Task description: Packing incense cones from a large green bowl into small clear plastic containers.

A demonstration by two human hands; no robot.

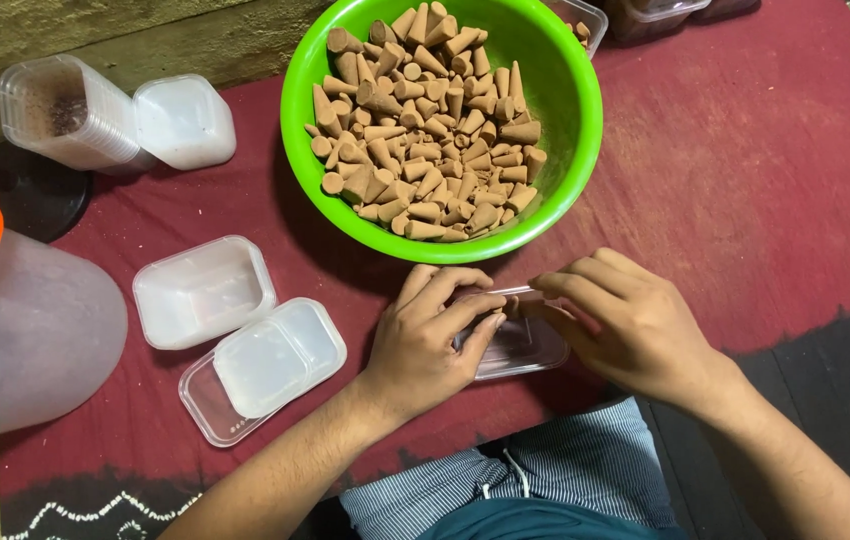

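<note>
Clear box (520,345): small, lidded, see-through plastic; it lies on the red cloth (765,180) just on your side of the green bowl (565,130), almost touching the bowl's near rim. Contents cannot be told through your fingers.
Left hand (425,340): yours; curled over the box's left end, fingers bent narrow onto the lid edge, pressing or pinching it.
Right hand (635,325): yours; laid over the box's right end, fingertips meeting the left hand's at the lid's far edge. Whether the lid is fully seated is hidden.
Green bowl: holds a loose heap of brown cones (425,130), piled high toward the near side.
Empty tubs (205,290): one open tub and one tub with a lid resting in it (265,365), both left of the bowl and nearer to you.
Tub stack (70,110): nested clear tubs on their side, far left of the bowl, a white lid beside them.
Jug (15,330): large, translucent, orange handle, well left of the bowl.
Risk, lid: uneven pressure from your two hands would likely leave one corner unlatched, or spring the lid off.
Risk, slide: the box sits on smooth cloth; a hard push could skid it into the bowl.
Risk, spill: your knuckles are near the bowl's rim; a lift of the wrists could tip cones out.
Risk, crushing: if cones sit proud inside, pressing down may snap their tips.
</note>
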